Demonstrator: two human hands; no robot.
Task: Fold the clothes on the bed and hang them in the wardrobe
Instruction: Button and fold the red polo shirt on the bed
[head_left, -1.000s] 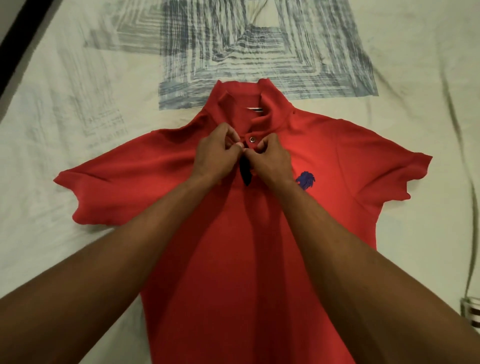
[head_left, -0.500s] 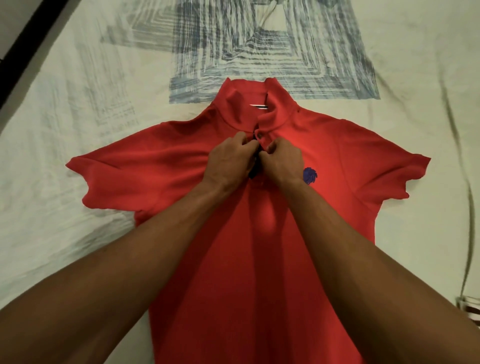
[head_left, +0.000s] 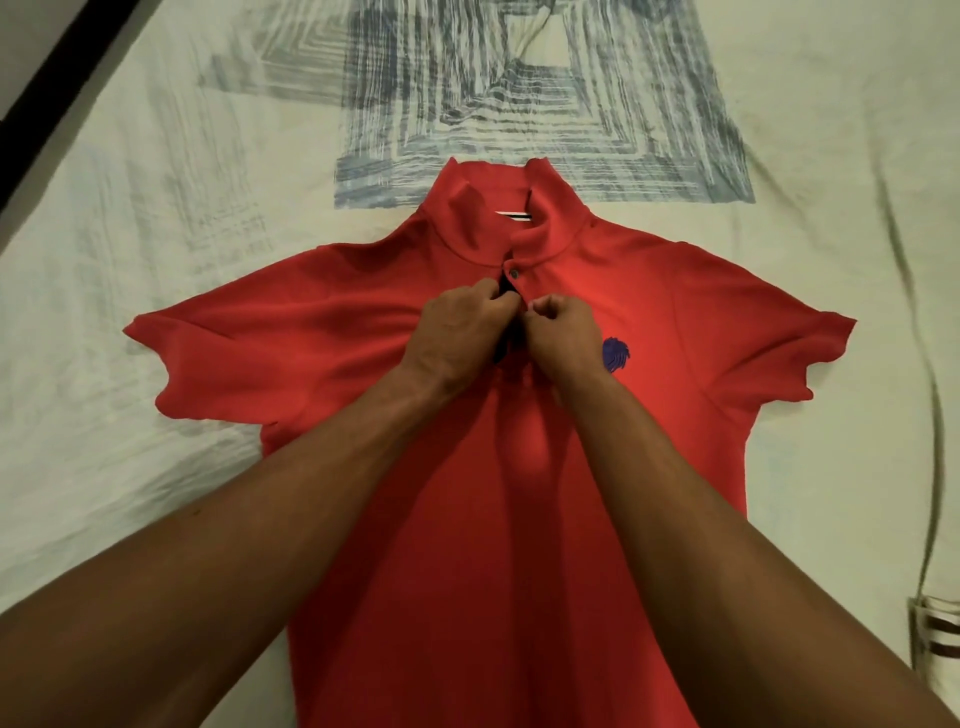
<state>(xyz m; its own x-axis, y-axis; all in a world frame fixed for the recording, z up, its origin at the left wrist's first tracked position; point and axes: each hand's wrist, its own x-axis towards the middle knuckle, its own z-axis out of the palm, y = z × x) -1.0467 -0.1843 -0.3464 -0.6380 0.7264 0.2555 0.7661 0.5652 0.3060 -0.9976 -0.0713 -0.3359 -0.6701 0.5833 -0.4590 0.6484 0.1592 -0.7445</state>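
A red polo shirt (head_left: 675, 322) lies flat, front up, on the bed with both short sleeves spread out and its collar pointing away from me. A small blue emblem (head_left: 615, 355) marks its chest. My left hand (head_left: 457, 338) and my right hand (head_left: 563, 335) meet at the shirt's button placket, each pinching one edge of it with curled fingers. Just above my fingers the top button (head_left: 514, 273) sits fastened below the collar. The dark inside of the placket shows between my hands.
The cream bedsheet (head_left: 156, 208) has a blue-grey striped square print (head_left: 545, 104) beyond the collar. A dark bed edge (head_left: 57, 78) runs along the top left. A striped cloth item (head_left: 935, 634) lies at the right edge.
Both hands have moved down the placket, from the top button to just below it. The top button now shows fastened above them.
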